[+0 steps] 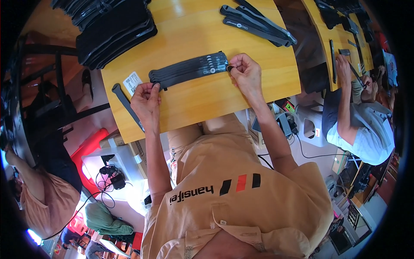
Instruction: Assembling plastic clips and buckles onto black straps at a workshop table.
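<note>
Several flat black straps (187, 69) lie overlapped in a neat row on the yellow table, with pale printing near their right ends. My left hand (146, 101) is closed in a pinch at the lower left end of the row. At the opposite end, my right hand (248, 75) pinches the tip of a strap between thumb and fingers. A single black strap (127, 105) lies slantwise left of my left hand. Just above that hand sits a white printed label (132, 82).
A tall pile of black fabric pieces (114, 36) occupies the table's far left. More black straps (256, 26) lie in a loose bundle at the far right. At another table (317, 26) to the right, a person (360, 125) handles dark strips. Another person sits left.
</note>
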Demonstrator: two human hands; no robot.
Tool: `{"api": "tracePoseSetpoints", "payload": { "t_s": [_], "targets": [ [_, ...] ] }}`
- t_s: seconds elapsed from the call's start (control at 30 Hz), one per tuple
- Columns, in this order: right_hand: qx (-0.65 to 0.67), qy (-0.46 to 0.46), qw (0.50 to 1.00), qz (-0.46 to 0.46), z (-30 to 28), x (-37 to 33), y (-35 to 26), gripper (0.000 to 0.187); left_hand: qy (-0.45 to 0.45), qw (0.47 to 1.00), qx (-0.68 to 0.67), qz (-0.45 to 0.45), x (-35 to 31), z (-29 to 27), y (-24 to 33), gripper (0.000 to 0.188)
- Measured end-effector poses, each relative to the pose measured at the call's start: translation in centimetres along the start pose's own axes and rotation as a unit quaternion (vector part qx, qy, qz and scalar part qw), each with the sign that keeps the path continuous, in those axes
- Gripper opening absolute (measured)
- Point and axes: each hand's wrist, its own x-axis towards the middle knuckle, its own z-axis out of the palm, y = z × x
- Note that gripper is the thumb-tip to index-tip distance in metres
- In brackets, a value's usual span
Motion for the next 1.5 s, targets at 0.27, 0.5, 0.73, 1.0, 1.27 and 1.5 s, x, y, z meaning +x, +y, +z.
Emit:
{"api": "tracePoseSetpoints", "payload": {
  "t_s": [0.27, 0.5, 0.73, 1.0, 1.27, 1.5],
  "targets": [
    [0.003, 0.001, 1.0, 0.002, 0.0, 0.0, 0.0, 0.014, -0.009, 1.0, -0.013, 0.006, 0.1, 0.0, -0.2, 0.01],
    [0.01, -0.001, 1.0, 0.0, 0.1, 0.1, 0.1, 0.014, -0.004, 1.0, 0.008, 0.011, 0.1, 0.1, -0.1, 0.011],
    [-0.028, 0.01, 0.999, -0.039, 0.4, 0.4, 0.8, 0.013, 0.048, 0.991, 0.077, 0.098, 0.3, 0.2, -0.5, 0.013],
    [-0.107, 0.003, 0.992, -0.067, 0.3, 0.1, 0.8, 0.011, 0.011, 0.994, 0.075, 0.072, -0.1, -0.4, -0.9, 0.013],
    [-0.04, 0.039, 0.99, -0.127, 0.4, -2.4, 0.1, 0.014, 0.137, 0.983, 0.016, 0.121, -5.8, -6.0, 1.4, 0.009],
    [-0.09, -0.121, 0.962, -0.229, 5.4, -8.4, -1.8, 0.02, 0.117, 0.952, 0.277, 0.059, -8.1, -8.4, -2.8, 0.036]
  ]
}}
